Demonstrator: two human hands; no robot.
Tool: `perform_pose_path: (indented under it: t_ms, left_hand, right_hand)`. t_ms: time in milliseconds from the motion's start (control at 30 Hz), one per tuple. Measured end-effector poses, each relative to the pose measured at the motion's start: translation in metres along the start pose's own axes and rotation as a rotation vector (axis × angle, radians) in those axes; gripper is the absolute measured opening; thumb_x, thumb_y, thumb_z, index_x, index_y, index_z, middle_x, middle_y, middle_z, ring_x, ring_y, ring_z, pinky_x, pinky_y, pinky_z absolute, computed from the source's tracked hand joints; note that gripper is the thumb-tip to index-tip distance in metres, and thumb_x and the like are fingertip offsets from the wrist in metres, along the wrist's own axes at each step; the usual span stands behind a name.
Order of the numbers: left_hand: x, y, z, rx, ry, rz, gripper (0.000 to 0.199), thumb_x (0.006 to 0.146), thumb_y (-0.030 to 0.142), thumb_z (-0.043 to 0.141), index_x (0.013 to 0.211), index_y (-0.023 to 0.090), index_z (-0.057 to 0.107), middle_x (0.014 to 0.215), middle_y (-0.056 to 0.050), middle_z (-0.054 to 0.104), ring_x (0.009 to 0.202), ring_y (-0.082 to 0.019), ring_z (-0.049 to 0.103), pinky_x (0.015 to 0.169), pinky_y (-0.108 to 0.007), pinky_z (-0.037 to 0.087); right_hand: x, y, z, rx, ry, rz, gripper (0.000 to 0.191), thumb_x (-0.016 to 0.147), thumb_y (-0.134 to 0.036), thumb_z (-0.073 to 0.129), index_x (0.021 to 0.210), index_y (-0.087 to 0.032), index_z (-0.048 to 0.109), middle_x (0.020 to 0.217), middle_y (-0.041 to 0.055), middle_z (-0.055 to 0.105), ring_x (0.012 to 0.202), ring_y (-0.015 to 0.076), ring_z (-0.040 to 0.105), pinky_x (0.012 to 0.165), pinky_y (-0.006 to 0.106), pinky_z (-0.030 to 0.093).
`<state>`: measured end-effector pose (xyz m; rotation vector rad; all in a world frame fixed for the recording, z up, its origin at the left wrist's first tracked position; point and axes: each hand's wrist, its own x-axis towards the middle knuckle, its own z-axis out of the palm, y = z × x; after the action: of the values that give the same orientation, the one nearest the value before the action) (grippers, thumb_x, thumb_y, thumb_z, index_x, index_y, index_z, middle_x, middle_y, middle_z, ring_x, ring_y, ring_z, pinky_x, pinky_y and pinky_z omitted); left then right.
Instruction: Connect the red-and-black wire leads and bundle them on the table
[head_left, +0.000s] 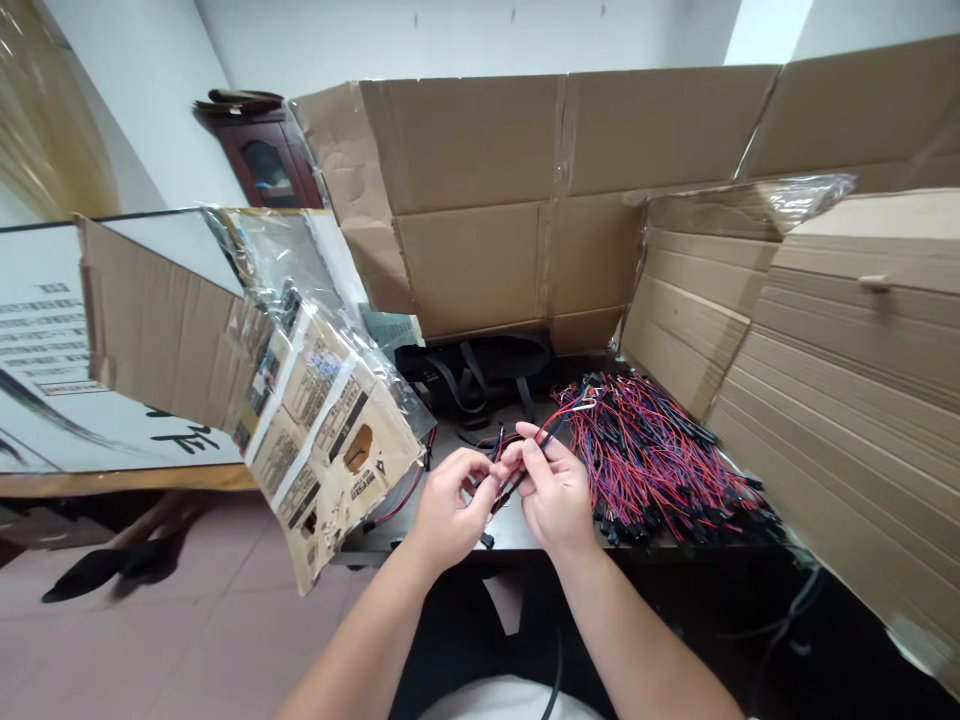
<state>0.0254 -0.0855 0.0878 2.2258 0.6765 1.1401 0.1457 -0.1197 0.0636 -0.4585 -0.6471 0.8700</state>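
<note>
Both of my hands meet over the dark table, working on a wire harness (553, 424) of red, black and blue wires. My right hand (556, 492) pinches it between thumb and fingers, and its loose wire ends point up and to the right. Close beside it, my left hand (457, 500) has thumb and forefinger closed on the lower part of the same harness; the fingers hide the exact spot. Just right of my right hand lies a big pile of similar red, blue and black wire harnesses (660, 460) with black connectors. A small black connector (487, 541) rests below my hands.
Cardboard panels (480, 150) wall off the back, and a ribbed cardboard sheet (847, 400) stands at right. A taped, printed cardboard piece (330, 430) leans at left. Behind my hands sits a black bag (480, 370). The dark table edge (367, 553) runs close to me.
</note>
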Motion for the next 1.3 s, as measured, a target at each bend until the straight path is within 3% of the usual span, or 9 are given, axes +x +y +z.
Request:
perform_pose_path:
  t_ms: [67,300,433,567,700,767,900,1067,1300]
  left_hand:
    - [0.001,0.01,-0.002,0.001,0.024,0.026,0.012,0.082,0.016,0.056,0.092,0.015,0.063,0.088,-0.006,0.062,0.079,-0.016,0.061,0.07,-0.027,0.05]
    - [0.008,0.048,-0.006,-0.077,0.078,0.187,0.05,0.069,-0.001,0.048,0.116,0.016,0.056,0.108,-0.008,0.061,0.097,-0.017,0.061,0.083,-0.029,0.051]
    - [0.016,0.066,-0.007,-0.056,0.075,0.263,0.031,0.078,0.009,0.058,0.108,0.014,0.062,0.106,-0.009,0.062,0.093,-0.018,0.06,0.078,-0.029,0.052]
    - [0.024,0.07,0.002,-0.042,0.221,0.233,0.014,0.081,0.018,0.065,0.095,0.014,0.067,0.094,-0.008,0.064,0.079,-0.014,0.061,0.067,-0.025,0.052]
    - [0.027,0.065,0.012,-0.028,0.336,0.198,0.007,0.083,0.02,0.065,0.083,0.015,0.071,0.082,-0.005,0.065,0.068,-0.012,0.061,0.061,-0.023,0.051]
    - [0.026,0.064,0.012,-0.079,0.33,0.146,0.011,0.085,0.02,0.063,0.08,0.015,0.071,0.079,-0.004,0.064,0.064,-0.011,0.06,0.06,-0.022,0.05]
    - [0.021,0.064,0.006,-0.305,0.256,-0.008,0.014,0.082,0.022,0.065,0.072,0.014,0.069,0.07,-0.002,0.06,0.054,-0.009,0.055,0.049,-0.02,0.046]
    - [0.011,0.055,-0.002,-0.562,0.089,-0.239,0.019,0.076,0.028,0.072,0.067,0.012,0.068,0.062,-0.001,0.059,0.055,-0.011,0.056,0.052,-0.022,0.046]
    - [-0.001,0.044,-0.009,-0.628,-0.162,-0.319,0.023,0.075,0.029,0.073,0.062,0.011,0.068,0.06,-0.004,0.063,0.055,-0.012,0.057,0.056,-0.024,0.047]
  right_hand:
    - [-0.005,-0.002,0.001,-0.019,0.016,0.013,0.031,0.08,-0.036,0.072,0.103,-0.017,0.065,0.072,0.0002,0.069,0.062,0.0145,0.066,0.061,0.03,0.056]
    - [-0.019,-0.018,0.008,-0.037,0.022,0.055,0.031,0.078,-0.037,0.074,0.101,-0.017,0.068,0.076,0.0028,0.072,0.066,0.0153,0.068,0.068,0.032,0.059]
    - [-0.028,-0.03,0.007,-0.362,0.084,-0.062,0.028,0.082,-0.035,0.069,0.104,-0.017,0.071,0.08,0.0043,0.073,0.07,0.0173,0.069,0.065,0.03,0.06]
    - [-0.037,-0.033,0.007,-0.684,-0.078,-0.222,0.029,0.09,-0.031,0.058,0.113,-0.017,0.07,0.07,0.0034,0.069,0.058,0.016,0.066,0.049,0.023,0.056]
    - [-0.04,-0.031,0.006,-0.8,-0.164,-0.41,0.033,0.09,-0.021,0.053,0.121,-0.017,0.065,0.081,0.0072,0.07,0.054,0.0147,0.065,0.048,0.024,0.057]
    - [-0.041,-0.029,0.004,-0.746,-0.186,-0.36,0.035,0.09,-0.02,0.054,0.124,-0.018,0.062,0.087,0.008,0.07,0.055,0.0142,0.065,0.049,0.024,0.058]
    - [-0.043,-0.029,-0.002,-0.416,-0.251,-0.037,0.04,0.09,-0.023,0.059,0.129,-0.025,0.056,0.086,0.0032,0.066,0.051,0.01,0.062,0.048,0.023,0.056]
    - [-0.034,-0.04,-0.006,0.021,-0.323,0.204,0.029,0.085,-0.034,0.065,0.112,-0.023,0.065,0.066,-0.0026,0.06,0.04,0.0068,0.052,0.039,0.021,0.052]
    - [-0.024,-0.041,-0.005,-0.055,-0.228,0.263,0.017,0.08,-0.032,0.071,0.078,-0.016,0.065,0.056,-0.0034,0.057,0.037,0.0055,0.046,0.034,0.017,0.045]
